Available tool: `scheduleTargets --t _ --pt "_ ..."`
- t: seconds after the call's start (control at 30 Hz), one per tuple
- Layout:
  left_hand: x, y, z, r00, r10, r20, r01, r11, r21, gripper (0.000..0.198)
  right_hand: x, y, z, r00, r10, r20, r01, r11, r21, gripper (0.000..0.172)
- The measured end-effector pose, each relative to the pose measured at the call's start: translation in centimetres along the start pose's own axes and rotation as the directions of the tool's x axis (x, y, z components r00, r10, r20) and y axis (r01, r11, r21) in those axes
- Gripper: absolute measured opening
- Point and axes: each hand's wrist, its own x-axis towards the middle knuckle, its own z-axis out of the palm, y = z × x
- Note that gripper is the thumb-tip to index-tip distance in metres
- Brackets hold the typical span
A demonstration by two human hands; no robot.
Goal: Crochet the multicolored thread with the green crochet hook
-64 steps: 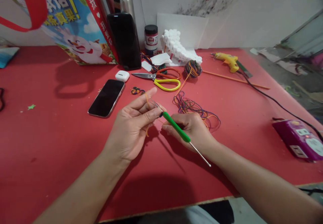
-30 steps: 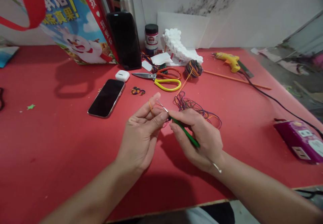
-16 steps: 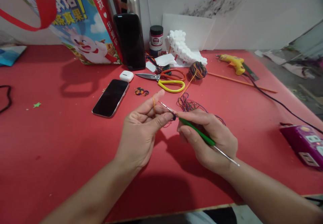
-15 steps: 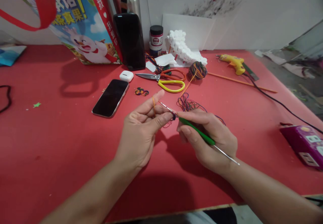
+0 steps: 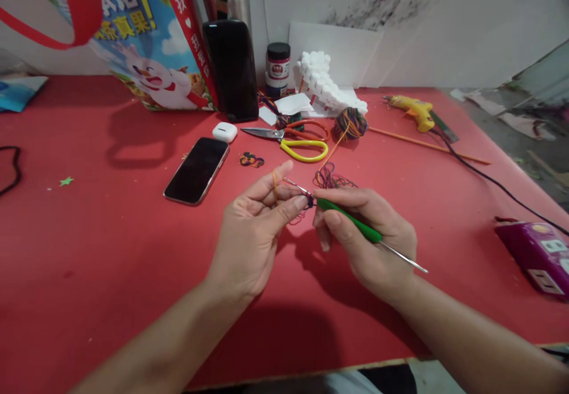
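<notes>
From here, over the red table (image 5: pixel 111 252), between its front and far edges, the right hand (image 5: pixel 377 222) grips the green-handled hook (image 5: pixel 351 220), its long axis slanting near-right to far-left, tip beside the left hand (image 5: pixel 253 228), whose fingers pinch the dark yarn piece (image 5: pixel 310 202).

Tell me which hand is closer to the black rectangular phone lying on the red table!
Left. The left hand is right of the phone, apart from it; the right hand, gripping the green-handled metal hook, is farther right.
</notes>
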Motion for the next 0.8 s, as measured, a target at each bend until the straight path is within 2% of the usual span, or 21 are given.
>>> scheduleTargets --t 0.37,0.6,0.8 --pt "-0.06 0.21 0.12 1.0 0.002 0.003 -0.002 0.999 -0.036 0.041 -0.01 0.31 -0.21 0.995 -0.093 0.044 0.097 0.991 -0.094 0.024" --pt "0.3 0.21 -0.29 0.993 -0.117 0.024 0.119 0.988 -0.1 0.041 0.06 0.45 -0.22 0.989 -0.141 0.048 0.142 0.99 -0.02 0.029" --pt "0.44 0.62 -0.57 0.999 -0.032 0.03 0.034 0.997 -0.064 0.045 0.32 0.28 -0.34 0.988 -0.149 0.035 0.148 0.988 0.039 0.033"
